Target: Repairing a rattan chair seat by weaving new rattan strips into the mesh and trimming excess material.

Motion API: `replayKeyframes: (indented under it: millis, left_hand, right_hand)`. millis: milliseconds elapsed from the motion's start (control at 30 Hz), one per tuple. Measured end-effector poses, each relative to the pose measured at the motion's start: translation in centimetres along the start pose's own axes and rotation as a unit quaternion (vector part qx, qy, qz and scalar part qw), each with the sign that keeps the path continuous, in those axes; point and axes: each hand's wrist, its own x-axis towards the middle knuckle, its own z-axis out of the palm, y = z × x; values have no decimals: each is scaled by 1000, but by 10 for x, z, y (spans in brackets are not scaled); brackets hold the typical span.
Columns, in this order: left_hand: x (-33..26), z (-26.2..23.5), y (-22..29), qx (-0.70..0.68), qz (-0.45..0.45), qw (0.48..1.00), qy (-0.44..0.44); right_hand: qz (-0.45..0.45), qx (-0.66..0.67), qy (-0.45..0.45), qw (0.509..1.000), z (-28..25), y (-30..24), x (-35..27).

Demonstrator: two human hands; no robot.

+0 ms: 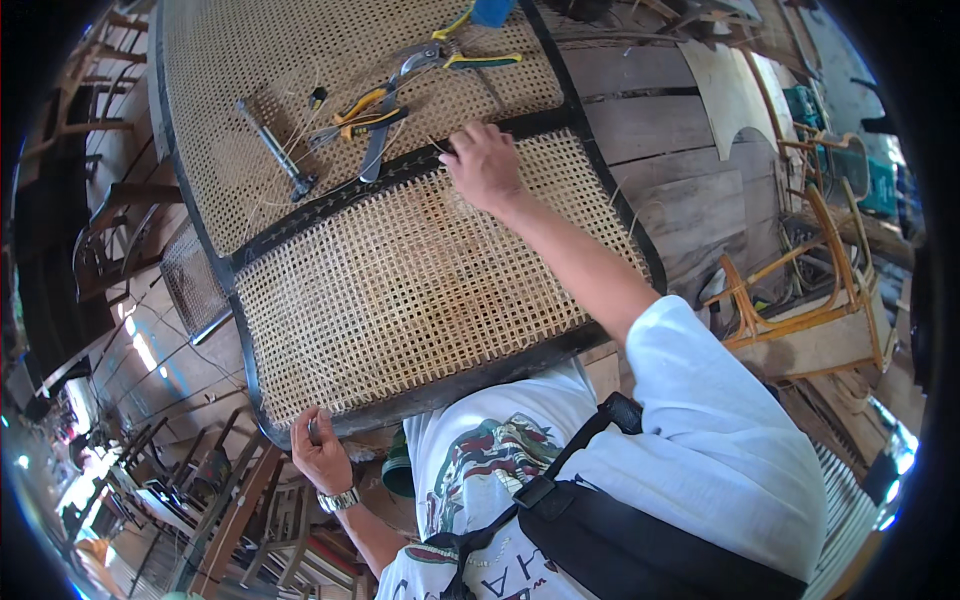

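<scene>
Cane panel (pixel 400 280): woven cane in a black frame, filling the centre of the picture and running to the upper left, laid flat on a plank table (pixel 680 130). A black crossbar (pixel 400 175) divides it into a far section and a near section.

Right hand (pixel 485 165): upper centre, fingers bent down onto the weave just at the crossbar, seemingly pinching a thin cane strand; the grip itself is too small to tell for sure.

Left hand (pixel 320 450): lower left, closed around the frame's near corner, steadying it.

Tools on the far section: hammer (pixel 278 150), yellow-handled pliers (pixel 360 115), shears (pixel 440 60), all near the right hand.

Handling note: judged best to keep the left hand firm on the corner so the panel does not shift, and to work the strand close to the crossbar with short, even pulls, since thin cane probably splits under a sharp tug.
</scene>
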Motion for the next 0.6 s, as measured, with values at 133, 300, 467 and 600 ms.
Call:
replayKeyframes:
  millis: [133,300,467,600]
  left_hand:
    - [11,-6,23,3,-70,997,-43]
    - [24,-12,8,15,-1,999,-48]
    - [48,-22,-2,29,23,995,-92]
    - [95,4,1,33,157,971,-176]
  right_hand:
    - [-27,68,5,997,17,9,12]
    - [-41,-31,-27,998,-15,74,50]
    - [185,-196,-44,962,-147,200,-21]
    - [411,-227,-43,882,-219,284,-197]
